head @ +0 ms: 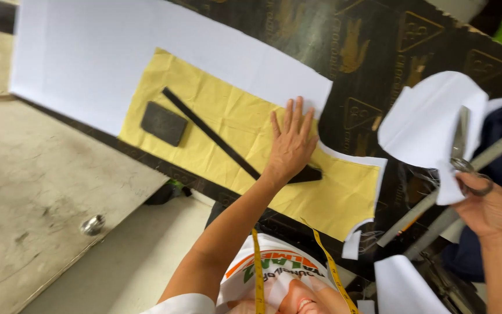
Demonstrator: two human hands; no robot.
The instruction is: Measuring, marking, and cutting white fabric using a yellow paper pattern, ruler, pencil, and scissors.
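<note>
We press our left hand (pixel 291 142) flat on the yellow paper pattern (pixel 228 128), fingers spread wide and pointing toward the far side, the palm lying over the near end of a long black ruler (pixel 216 136) that runs diagonally across the pattern. Just left of the ruler a dark rectangular weight (pixel 164 123) rests on the pattern. The pattern lies on a sheet of white fabric (pixel 88 58), whose edge shows beyond it on the far side and along the cut right end, all spread over a dark board (pixel 367 46) with printed marks. Our right hand (pixel 489 209) is at the right, well apart from the left, its fingers closed through the handles of a pair of scissors (pixel 463 154); the blades point toward the far side and lie against a loose cut piece of white fabric (pixel 431 125). A yellow measuring tape (pixel 332 270) hangs at the near edge of the view.
</note>
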